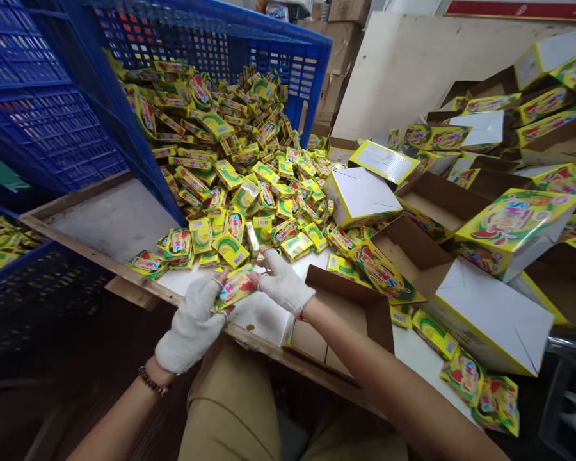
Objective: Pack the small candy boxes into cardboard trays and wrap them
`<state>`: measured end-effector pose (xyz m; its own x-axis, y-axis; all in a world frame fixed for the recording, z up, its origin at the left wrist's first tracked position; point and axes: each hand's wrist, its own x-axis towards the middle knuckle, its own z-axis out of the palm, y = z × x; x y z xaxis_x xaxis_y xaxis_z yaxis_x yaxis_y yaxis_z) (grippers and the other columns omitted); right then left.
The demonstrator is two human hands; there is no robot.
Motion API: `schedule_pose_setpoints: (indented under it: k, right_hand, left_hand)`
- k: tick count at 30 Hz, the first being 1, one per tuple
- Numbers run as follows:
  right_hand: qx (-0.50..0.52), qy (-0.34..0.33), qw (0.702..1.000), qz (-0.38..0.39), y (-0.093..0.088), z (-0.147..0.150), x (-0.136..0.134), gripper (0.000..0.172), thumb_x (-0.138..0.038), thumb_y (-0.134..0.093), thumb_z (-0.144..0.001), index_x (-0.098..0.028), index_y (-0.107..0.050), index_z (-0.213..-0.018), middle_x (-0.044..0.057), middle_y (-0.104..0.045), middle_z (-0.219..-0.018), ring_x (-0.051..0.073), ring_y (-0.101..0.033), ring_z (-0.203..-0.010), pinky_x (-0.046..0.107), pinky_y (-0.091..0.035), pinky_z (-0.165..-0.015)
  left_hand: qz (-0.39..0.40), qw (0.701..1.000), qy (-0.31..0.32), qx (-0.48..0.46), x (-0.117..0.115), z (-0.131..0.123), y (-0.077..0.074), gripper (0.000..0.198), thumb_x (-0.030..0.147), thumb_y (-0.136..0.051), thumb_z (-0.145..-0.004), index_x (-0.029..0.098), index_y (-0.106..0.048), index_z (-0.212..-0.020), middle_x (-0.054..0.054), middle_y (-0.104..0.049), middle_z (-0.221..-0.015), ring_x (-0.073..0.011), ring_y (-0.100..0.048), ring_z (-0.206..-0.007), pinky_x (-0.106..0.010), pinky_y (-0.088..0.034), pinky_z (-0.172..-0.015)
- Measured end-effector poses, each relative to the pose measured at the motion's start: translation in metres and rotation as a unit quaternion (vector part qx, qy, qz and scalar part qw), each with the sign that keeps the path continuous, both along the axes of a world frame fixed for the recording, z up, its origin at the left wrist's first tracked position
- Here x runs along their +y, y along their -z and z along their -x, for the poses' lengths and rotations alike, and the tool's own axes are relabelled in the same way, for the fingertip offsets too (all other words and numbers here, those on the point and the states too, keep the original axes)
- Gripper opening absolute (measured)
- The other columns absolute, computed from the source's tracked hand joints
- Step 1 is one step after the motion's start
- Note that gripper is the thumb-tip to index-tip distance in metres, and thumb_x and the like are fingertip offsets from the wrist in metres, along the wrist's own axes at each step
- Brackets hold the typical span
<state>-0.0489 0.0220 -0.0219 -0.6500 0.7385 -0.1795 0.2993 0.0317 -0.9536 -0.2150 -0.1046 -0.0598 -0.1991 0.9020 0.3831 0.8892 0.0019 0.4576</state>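
Holding yellow-green pkt (pixel 237 287) over near edge of table (pixel 262 322). L gloved hand (pixel 196 317) grasps lower-left end, thumb on top; R gloved hand (pixel 284 283) fingertips at upper-right end, pinch vs. mere touch: can't tell. Long axis slants, approx. in line w/ hands. Open carton (pixel 354 298) just R of pkt, partly under R forearm; pkt pile (pixel 252 195) beyond.

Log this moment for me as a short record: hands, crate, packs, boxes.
Left hand: gloved, holding a packet
Right hand: gloved, fingertips at the packet's right end
Crate: blue, packs spilling onto the table
Near box: open, partly under the right forearm
Other boxes: piled rightward, several open
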Motion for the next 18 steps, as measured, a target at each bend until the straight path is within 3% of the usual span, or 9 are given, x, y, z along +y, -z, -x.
schedule_pose_setpoints:
  k: [2, 4, 6, 9, 11, 13, 15, 18]
  right_hand:
    - [-0.054, -0.049, 0.997, 0.028, -0.004, 0.000, 0.011, 0.053, -0.021, -0.065, -0.078, -0.020, -0.054, -0.130, 0.000, -0.066, -0.087, 0.013, -0.061, -0.067, 0.025, -0.053, -0.063]
    - [-0.141, -0.105, 0.984, -0.028, -0.011, -0.002, 0.020, 0.035, -0.018, -0.066, -0.075, -0.020, -0.066, -0.109, -0.002, -0.063, -0.072, 0.013, -0.060, -0.063, 0.024, -0.050, -0.061]
    - [-0.224, -0.188, 0.947, -0.131, -0.017, -0.002, 0.027, 0.019, -0.013, -0.071, -0.067, -0.021, -0.071, -0.084, -0.003, -0.062, -0.066, 0.015, -0.060, -0.064, 0.025, -0.048, -0.062]
    - [-0.304, -0.310, 0.875, -0.216, -0.022, 0.006, 0.033, 0.023, -0.008, -0.074, -0.057, -0.023, -0.073, -0.074, -0.001, -0.067, -0.070, 0.020, -0.064, -0.070, 0.028, -0.047, -0.065]
    - [-0.317, -0.291, 0.861, -0.272, -0.022, 0.014, 0.033, 0.033, -0.010, -0.074, -0.060, -0.025, -0.075, -0.089, 0.004, -0.073, -0.089, 0.026, -0.068, -0.084, 0.031, -0.049, -0.070]
    - [-0.331, -0.211, 0.865, -0.314, -0.020, 0.019, 0.032, 0.038, -0.020, -0.071, -0.071, -0.026, -0.072, -0.108, 0.008, -0.071, -0.109, 0.028, -0.067, -0.098, 0.034, -0.050, -0.078]
    - [-0.349, -0.155, 0.875, -0.298, -0.016, 0.019, 0.030, 0.035, -0.030, -0.063, -0.083, -0.024, -0.067, -0.118, 0.010, -0.070, -0.114, 0.028, -0.066, -0.105, 0.035, -0.049, -0.082]
    - [-0.348, -0.149, 0.893, -0.245, -0.009, 0.012, 0.024, 0.031, -0.029, -0.058, -0.088, -0.022, -0.065, -0.117, 0.011, -0.070, -0.110, 0.028, -0.064, -0.106, 0.036, -0.049, -0.085]
  left_hand:
    - [0.008, 0.999, 0.049, 0.006, 0.000, -0.008, 0.004, 0.064, 0.025, -0.056, -0.080, 0.020, -0.043, -0.143, -0.012, -0.058, -0.135, -0.0279, -0.051, -0.130, -0.042, -0.040, -0.114]
    - [0.043, 0.997, 0.054, 0.029, 0.003, -0.008, 0.005, 0.067, 0.033, -0.062, -0.080, 0.017, -0.043, -0.142, -0.014, -0.057, -0.135, -0.0298, -0.050, -0.131, -0.043, -0.040, -0.114]
    - [0.097, 0.993, 0.010, 0.067, 0.009, -0.003, 0.001, 0.065, 0.044, -0.065, -0.079, 0.014, -0.049, -0.135, -0.016, -0.058, -0.130, -0.0325, -0.052, -0.127, -0.044, -0.042, -0.110]
    - [0.184, 0.973, -0.054, 0.124, 0.021, 0.007, -0.005, 0.066, 0.054, -0.066, -0.077, 0.012, -0.055, -0.126, -0.018, -0.057, -0.127, -0.0355, -0.055, -0.120, -0.046, -0.046, -0.103]
    - [0.215, 0.964, -0.068, 0.143, 0.027, 0.011, -0.007, 0.063, 0.052, -0.066, -0.075, 0.013, -0.056, -0.124, -0.018, -0.058, -0.126, -0.0353, -0.055, -0.119, -0.045, -0.046, -0.100]
    - [0.209, 0.967, -0.078, 0.121, 0.029, 0.014, -0.004, 0.055, 0.048, -0.062, -0.078, 0.014, -0.057, -0.120, -0.016, -0.060, -0.123, -0.0324, -0.056, -0.118, -0.041, -0.046, -0.098]
    - [0.166, 0.979, -0.104, 0.057, 0.028, 0.019, 0.000, 0.047, 0.047, -0.055, -0.082, 0.016, -0.059, -0.117, -0.014, -0.064, -0.115, -0.0289, -0.060, -0.111, -0.038, -0.048, -0.095]
    - [0.098, 0.984, -0.146, -0.015, 0.022, 0.028, 0.001, 0.038, 0.045, -0.046, -0.087, 0.016, -0.064, -0.104, -0.012, -0.069, -0.096, -0.0272, -0.064, -0.097, -0.038, -0.050, -0.088]
